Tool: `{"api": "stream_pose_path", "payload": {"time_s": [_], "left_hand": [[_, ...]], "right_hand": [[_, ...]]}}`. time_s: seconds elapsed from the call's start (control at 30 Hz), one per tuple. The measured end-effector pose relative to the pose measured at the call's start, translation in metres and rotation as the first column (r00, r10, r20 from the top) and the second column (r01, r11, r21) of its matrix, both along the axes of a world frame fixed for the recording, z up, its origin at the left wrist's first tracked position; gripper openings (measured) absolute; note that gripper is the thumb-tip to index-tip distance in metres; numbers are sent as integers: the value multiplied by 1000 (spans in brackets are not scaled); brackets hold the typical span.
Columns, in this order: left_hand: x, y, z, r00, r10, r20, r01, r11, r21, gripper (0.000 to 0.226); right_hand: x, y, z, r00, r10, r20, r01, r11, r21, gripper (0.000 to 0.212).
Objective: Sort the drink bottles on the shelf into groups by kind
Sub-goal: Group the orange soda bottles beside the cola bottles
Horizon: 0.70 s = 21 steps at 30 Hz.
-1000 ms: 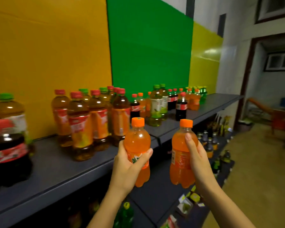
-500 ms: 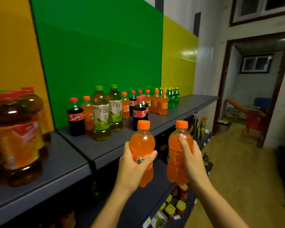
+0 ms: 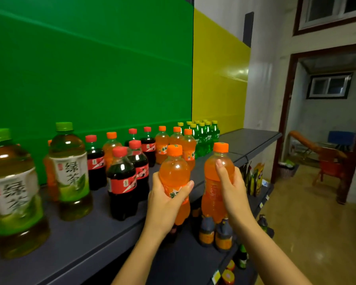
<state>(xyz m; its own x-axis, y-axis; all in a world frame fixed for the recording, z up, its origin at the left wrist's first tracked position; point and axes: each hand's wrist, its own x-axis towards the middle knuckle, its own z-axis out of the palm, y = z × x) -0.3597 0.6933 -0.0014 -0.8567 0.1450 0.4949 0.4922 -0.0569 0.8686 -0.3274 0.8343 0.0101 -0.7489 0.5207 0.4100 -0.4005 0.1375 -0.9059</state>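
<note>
- Drink bottles [image 3: 148, 146] stand in loose clusters along the grey top shelf [image 3: 80, 241], and we hold two more just in front of its edge.
- Green tea bottles [image 3: 70, 171], the biggest, stand nearest us at the left end, with light-green caps.
- Cola bottles [image 3: 122, 182] with red caps stand just right of the tea, with an orange-capped bottle among them.
- Shelf orange sodas [image 3: 162, 147] stand farther along, and small green soda bottles [image 3: 203, 140] cluster beyond them in front of the yellow panel.
- Our left hand [image 3: 164, 204] is wrapped round the label of the left orange soda bottle [image 3: 174, 171], thumb across the front.
- Our right hand [image 3: 232, 190] grips the right orange soda bottle [image 3: 211, 194] from the side, forefinger up its shoulder.
- Both held bottles are upright, side by side and near each other, not touching.
</note>
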Motion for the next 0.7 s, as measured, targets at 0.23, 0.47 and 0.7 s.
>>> {"api": "stream_pose_path", "payload": {"time_s": [0.23,0.47,0.7], "left_hand": [[-69,56,-1,984,176,5,-176,984,0,36],[-119,100,3,918,396,-2,-396,918,24,44],[-157,120,7,811,584,20,-585,811,2,48]], "right_hand": [[-83,61,2,998,61,-14,-61,998,-25,21],[-159,108,1,980,196,-19,-196,981,11,17],[-220,136,-2,941,337,14,-337,940,51,28]]}}
